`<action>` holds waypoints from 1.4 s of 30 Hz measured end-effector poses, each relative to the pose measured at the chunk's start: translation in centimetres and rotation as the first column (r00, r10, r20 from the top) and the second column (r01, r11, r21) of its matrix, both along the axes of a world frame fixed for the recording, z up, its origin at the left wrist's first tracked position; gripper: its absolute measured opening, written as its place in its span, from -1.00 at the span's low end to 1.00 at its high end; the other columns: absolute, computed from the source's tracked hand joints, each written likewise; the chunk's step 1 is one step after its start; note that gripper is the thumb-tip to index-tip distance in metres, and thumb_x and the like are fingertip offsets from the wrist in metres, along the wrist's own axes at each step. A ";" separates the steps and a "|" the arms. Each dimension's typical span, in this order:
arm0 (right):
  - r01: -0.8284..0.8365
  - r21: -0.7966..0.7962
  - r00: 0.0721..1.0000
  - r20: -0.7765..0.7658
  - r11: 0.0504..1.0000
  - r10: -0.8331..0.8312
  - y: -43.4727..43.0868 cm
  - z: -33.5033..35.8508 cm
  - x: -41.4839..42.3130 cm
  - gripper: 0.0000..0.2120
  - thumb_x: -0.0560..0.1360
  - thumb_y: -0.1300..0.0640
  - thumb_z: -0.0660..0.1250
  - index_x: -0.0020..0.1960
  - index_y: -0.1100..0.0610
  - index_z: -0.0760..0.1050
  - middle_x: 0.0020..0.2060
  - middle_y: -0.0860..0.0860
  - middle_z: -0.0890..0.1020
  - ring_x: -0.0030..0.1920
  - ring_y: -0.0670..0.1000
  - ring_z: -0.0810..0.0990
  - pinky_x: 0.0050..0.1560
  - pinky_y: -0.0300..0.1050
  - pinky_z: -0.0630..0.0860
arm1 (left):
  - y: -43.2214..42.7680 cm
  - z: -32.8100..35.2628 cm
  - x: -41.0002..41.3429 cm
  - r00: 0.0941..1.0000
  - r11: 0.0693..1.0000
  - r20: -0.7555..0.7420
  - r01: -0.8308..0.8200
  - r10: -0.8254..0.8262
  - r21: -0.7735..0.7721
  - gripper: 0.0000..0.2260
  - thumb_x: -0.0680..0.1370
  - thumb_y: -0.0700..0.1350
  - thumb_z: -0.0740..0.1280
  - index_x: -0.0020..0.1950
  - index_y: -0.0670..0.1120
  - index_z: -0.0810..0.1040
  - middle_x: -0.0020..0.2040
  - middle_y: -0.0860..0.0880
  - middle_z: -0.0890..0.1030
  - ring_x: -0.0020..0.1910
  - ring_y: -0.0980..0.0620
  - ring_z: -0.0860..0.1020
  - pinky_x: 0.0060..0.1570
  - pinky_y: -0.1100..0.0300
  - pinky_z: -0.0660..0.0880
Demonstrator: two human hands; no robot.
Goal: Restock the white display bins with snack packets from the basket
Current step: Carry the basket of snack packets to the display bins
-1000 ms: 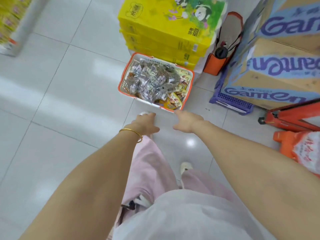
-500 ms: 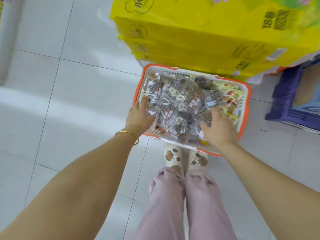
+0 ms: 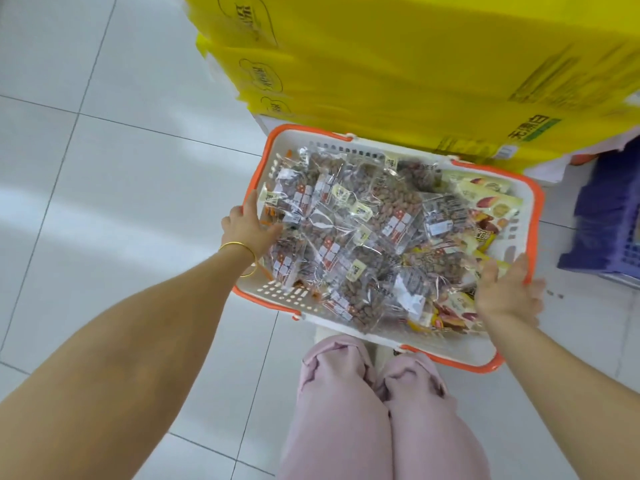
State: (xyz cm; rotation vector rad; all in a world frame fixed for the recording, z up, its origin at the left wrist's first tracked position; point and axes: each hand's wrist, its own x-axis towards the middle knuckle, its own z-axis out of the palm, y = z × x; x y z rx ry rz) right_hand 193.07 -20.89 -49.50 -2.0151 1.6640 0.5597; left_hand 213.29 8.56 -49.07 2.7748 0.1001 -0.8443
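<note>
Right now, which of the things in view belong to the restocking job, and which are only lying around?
For the job:
basket
clear nut packets inside it
yellow snack packets at its right end
left hand and right hand, each holding the rim

Only lying about:
stacked yellow packs behind the basket
purple crate to the right

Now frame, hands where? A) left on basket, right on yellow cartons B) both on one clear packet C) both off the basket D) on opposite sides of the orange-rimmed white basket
D: left hand grips the left rim of the orange-rimmed white plastic basket, right hand the right rim.
</note>
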 end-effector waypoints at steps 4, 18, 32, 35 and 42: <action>0.055 0.046 0.996 0.066 0.997 -0.058 -0.3 0.3 -1.0 -0.41 0.60 -0.19 -0.03 0.54 -0.03 -0.09 0.42 0.26 0.22 0.33 0.33 0.26 0.27 0.24 0.26 | -0.1 0.1 0.4 0.996 0.999 -0.090 -0.026 0.030 0.042 -0.21 0.47 0.10 0.35 0.54 0.10 -0.08 0.42 -0.20 0.25 0.36 -0.28 0.25 0.32 -0.16 0.27; 0.097 0.218 0.749 0.626 0.971 -0.215 6.4 9.0 2.4 -0.64 0.54 0.07 0.31 0.28 0.15 0.39 -0.30 -0.08 0.42 -0.34 -0.08 0.41 -0.22 -0.08 0.39 | -3.7 8.1 -1.5 0.970 0.915 0.019 -0.220 0.241 -0.338 -0.60 0.47 -0.14 0.39 0.27 -0.14 0.39 -0.24 0.00 0.47 -0.32 0.07 0.46 -0.30 0.28 0.44; 0.147 0.162 0.796 0.567 0.976 -0.214 9.0 11.7 3.6 -0.76 0.58 0.02 0.23 -0.16 0.14 0.29 -0.39 -0.04 0.39 -0.42 -0.07 0.35 -0.44 -0.18 0.22 | -7.8 10.6 -4.9 0.991 0.883 -0.112 -0.119 0.075 -0.455 -0.90 0.53 -0.20 0.27 0.00 -0.13 0.38 -0.33 -0.03 0.36 -0.38 0.01 0.35 -0.32 0.10 0.45; 0.185 0.139 0.805 0.546 0.973 -0.231 9.7 13.0 3.4 -0.73 0.58 -0.04 0.20 -0.16 0.13 0.30 -0.38 -0.02 0.39 -0.41 -0.01 0.35 -0.44 -0.14 0.23 | -7.8 12.2 -5.0 0.994 0.902 -0.111 -0.067 0.021 -0.426 -0.89 0.52 -0.21 0.28 -0.01 -0.12 0.37 -0.33 -0.05 0.37 -0.38 0.00 0.37 -0.37 0.16 0.41; 0.295 0.129 0.802 0.506 0.947 -0.319 10.5 19.1 -1.2 -0.74 0.58 -0.01 0.23 -0.13 0.18 0.35 -0.41 -0.04 0.40 -0.40 -0.03 0.38 -0.43 -0.14 0.22 | -7.7 18.6 -7.3 0.969 0.898 -0.193 0.054 -0.152 -0.436 -0.85 0.50 -0.19 0.32 -0.02 -0.09 0.36 -0.32 -0.05 0.38 -0.39 -0.01 0.37 -0.38 0.15 0.42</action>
